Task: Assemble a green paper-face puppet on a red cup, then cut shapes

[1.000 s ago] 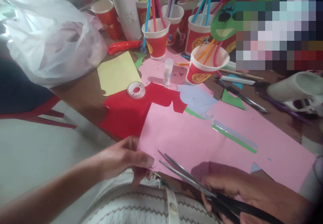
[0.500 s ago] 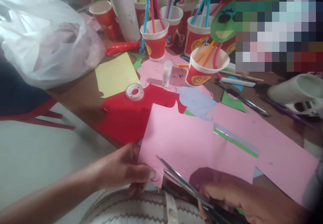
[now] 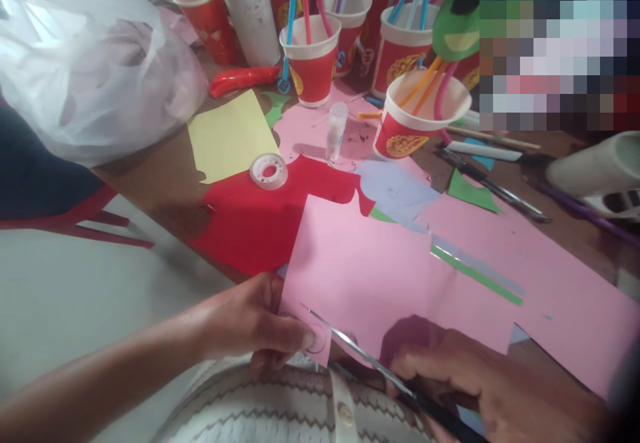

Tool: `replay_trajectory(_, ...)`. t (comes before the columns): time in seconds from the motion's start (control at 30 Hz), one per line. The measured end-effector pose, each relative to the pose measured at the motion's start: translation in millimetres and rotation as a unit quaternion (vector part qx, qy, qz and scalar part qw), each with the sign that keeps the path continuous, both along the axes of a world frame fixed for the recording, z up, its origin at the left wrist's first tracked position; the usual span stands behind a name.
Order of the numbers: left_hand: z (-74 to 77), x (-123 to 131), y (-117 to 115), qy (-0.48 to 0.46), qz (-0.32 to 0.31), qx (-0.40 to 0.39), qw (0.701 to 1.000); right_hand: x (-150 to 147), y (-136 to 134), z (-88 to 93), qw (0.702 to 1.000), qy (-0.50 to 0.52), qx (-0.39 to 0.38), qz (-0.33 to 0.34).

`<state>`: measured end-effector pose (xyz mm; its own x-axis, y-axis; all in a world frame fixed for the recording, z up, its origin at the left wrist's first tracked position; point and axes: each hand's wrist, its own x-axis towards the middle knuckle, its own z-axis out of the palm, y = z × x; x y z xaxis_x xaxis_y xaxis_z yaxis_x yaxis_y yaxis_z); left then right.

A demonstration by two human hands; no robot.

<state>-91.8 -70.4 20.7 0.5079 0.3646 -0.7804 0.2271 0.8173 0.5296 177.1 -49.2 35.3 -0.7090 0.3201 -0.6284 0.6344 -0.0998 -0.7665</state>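
A pink sheet of paper (image 3: 360, 256) lies before me, its lower left corner pinched between the thumb and fingers of my left hand (image 3: 273, 326). Beside that thumb a small drawn circle shows on the paper. My right hand (image 3: 450, 383) is wrapped round the black handles of a pair of scissors (image 3: 365, 353). The blades point up and left across the paper, close together, with a cut at the sheet's lower edge. Part of the handles is hidden by my fingers. Red paper (image 3: 250, 223) lies under the pink sheet's left side.
A tape roll (image 3: 269, 171), yellow paper (image 3: 233, 136) and a small clear tube (image 3: 337, 131) lie beyond. Red paper cups (image 3: 313, 73) with coloured straws stand at the back. A plastic bag (image 3: 100, 70) is at left, a mug (image 3: 595, 163) at right, near pens (image 3: 495, 186).
The scissor blades have closed from a parted position along the cut in the pink paper. My left hand keeps its pinch on the corner. The whole view has shifted slightly.
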Motion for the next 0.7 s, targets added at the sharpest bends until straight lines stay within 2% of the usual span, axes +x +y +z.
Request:
replay_trajectory(0.13,3.1,3,0,0.001,0.005,0.002,1.0,-4,6,6.4,0.993,-0.044,-0.107,0.024)
replay_trajectory(0.33,3.2,3,1,-0.012,-0.009,0.009,1.0,-13,11,13.1,0.987,-0.053,-0.153,0.01)
replay_trajectory(0.5,3.0,2,3,-0.012,-0.01,0.009,1.0,-13,11,9.6,0.981,-0.06,-0.184,-0.001)
replay_trajectory(0.6,-0.3,2,1,-0.033,0.023,0.006,0.999,-10,10,6.0,0.977,-0.062,-0.206,-0.009)
replay_trajectory(0.7,-4.7,2,-6,-0.082,0.094,0.011,0.992,-8,8,4.2,0.978,-0.054,-0.2,-0.028)
